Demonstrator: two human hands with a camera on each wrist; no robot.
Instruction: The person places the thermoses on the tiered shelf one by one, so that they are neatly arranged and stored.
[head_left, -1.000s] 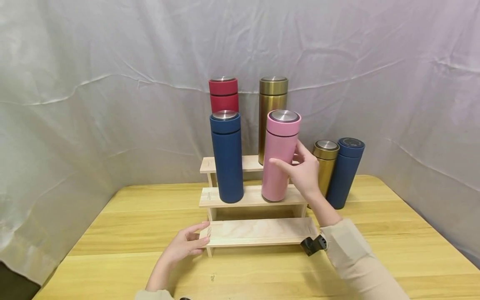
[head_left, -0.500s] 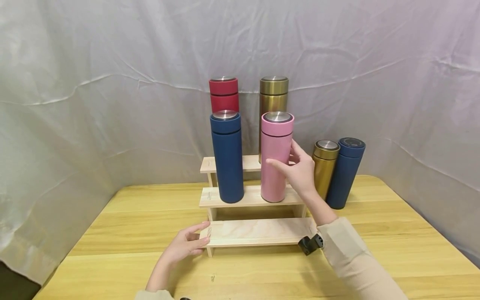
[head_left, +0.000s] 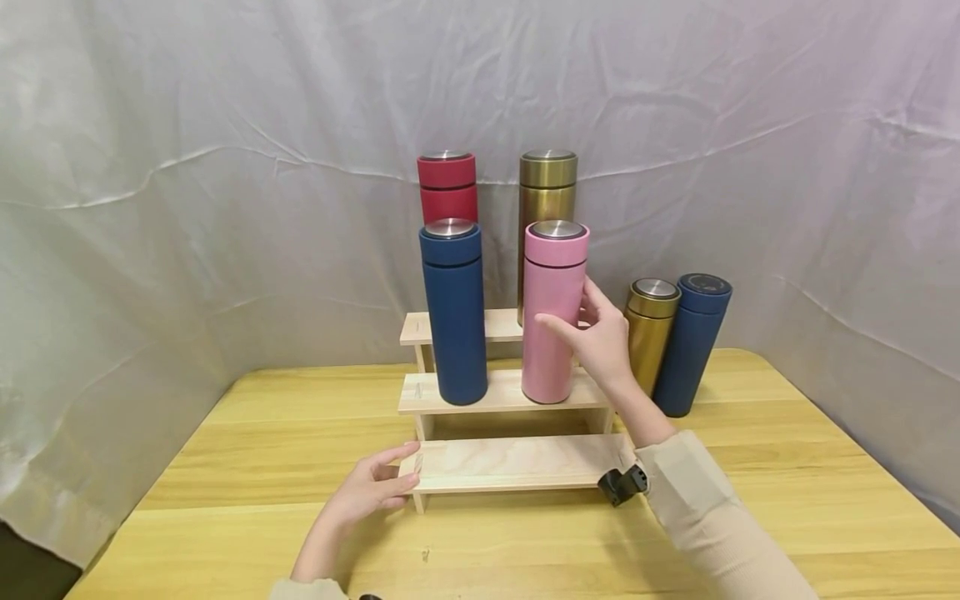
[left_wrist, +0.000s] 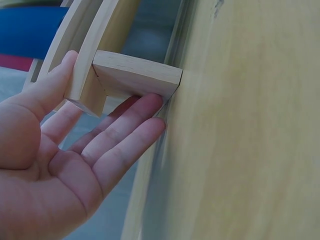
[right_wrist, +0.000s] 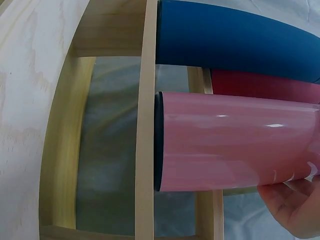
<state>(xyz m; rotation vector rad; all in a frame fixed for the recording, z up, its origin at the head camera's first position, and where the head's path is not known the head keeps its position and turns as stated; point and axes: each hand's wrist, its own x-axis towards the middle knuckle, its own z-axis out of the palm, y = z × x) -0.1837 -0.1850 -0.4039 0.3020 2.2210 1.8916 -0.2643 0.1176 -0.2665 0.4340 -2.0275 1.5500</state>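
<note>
My R hand [head_left: 603, 342] is wrapped round the pink bottle [head_left: 555, 308], thumb across its front, fingers curling round the R side; so that's a proper grasp, approx. mid-height on the body. Bottle's upright on the R part of the middle shelf [head_left: 502, 392] of the wooden stand [head_left: 423, 427], silver disc on its lid facing up. Per the R wrist cam, its dark base is right at that shelf (only the end of my hand shows there, btw, at the lower R corner).

L hand [head_left: 367, 487] is pinching the L end of the bottom shelf [head_left: 517, 464]: thumb [left_wrist: 67, 65] against the board's edge, other fingers reaching below, w/ a couple of tips at the side support [left_wrist: 137, 72].

Blue bottle [head_left: 455, 325] is upright on the same shelf as the pink one, to its L, w/ a gap between. Behind, up a level: red bottle [head_left: 447, 183] on the L, mostly hidden by the blue; tall gold bottle [head_left: 546, 177] on the R, partly hidden by the pink. Short gold bottle [head_left: 654, 325] & dark blue bottle [head_left: 693, 342] are side by side on the table [head_left: 300, 450], R of the stand. Grey cloth [head_left: 337, 208] hangs behind everything.
</note>
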